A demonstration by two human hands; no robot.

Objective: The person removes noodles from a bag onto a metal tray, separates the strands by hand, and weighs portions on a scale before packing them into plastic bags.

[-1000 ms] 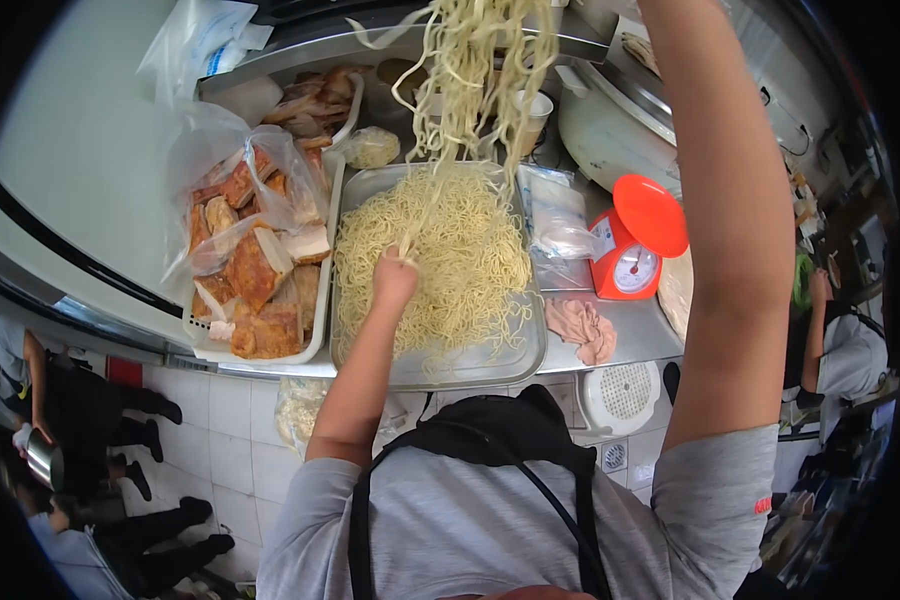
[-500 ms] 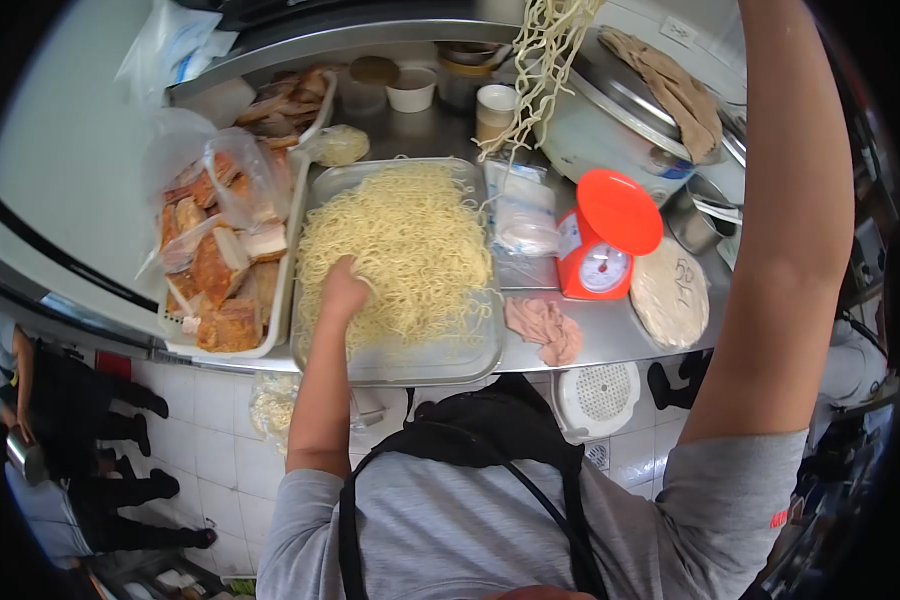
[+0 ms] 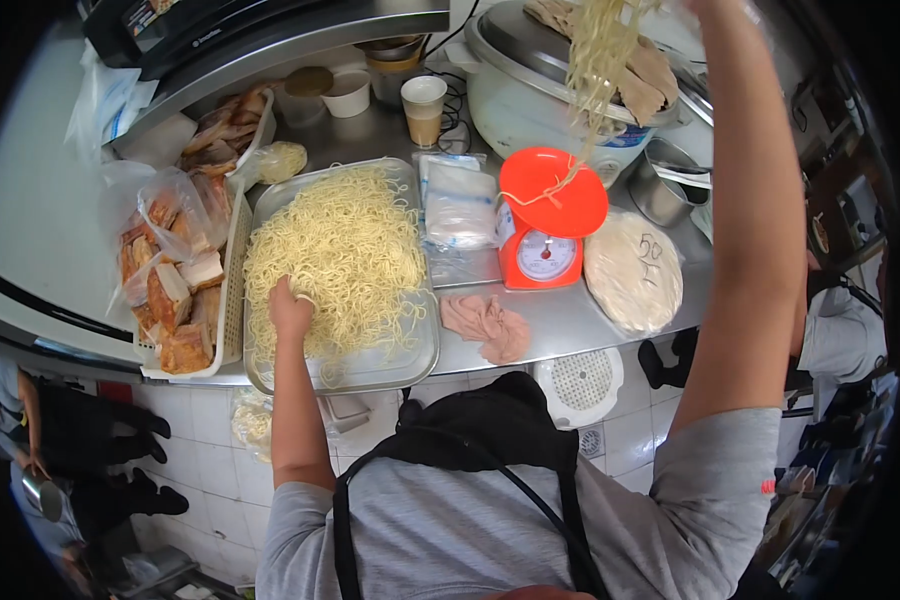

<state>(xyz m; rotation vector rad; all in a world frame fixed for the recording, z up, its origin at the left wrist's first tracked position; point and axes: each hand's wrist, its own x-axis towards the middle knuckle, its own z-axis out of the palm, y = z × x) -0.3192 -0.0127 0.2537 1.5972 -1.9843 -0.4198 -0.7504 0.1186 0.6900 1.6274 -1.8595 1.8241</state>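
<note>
Thin yellow noodles (image 3: pixel 345 235) are heaped in a metal tray (image 3: pixel 425 355). My left hand (image 3: pixel 290 312) is at the heap's left side, its fingers curled into the strands and the tips partly hidden. A long bunch of noodles (image 3: pixel 605 65) hangs high on the right from my right hand (image 3: pixel 708 6), which the top edge of the view mostly cuts off. Some of its strands trail down onto the red pan (image 3: pixel 560 190) of a kitchen scale (image 3: pixel 542 258). The scale stands right of the tray.
Left of the tray, a white basket (image 3: pixel 232 320) holds roasted meat chunks (image 3: pixel 185 345). Plastic bags (image 3: pixel 460 205), a pink cloth (image 3: pixel 485 328) and a wrapped round stack (image 3: pixel 635 270) surround the scale. A large lidded cooker (image 3: pixel 515 105) and a paper cup (image 3: pixel 423 110) stand behind.
My right hand has carried the hanging noodles right and down, from near the cup to over the scale. My left hand stays in the heap. The view has shifted, moving the counter leftward.
</note>
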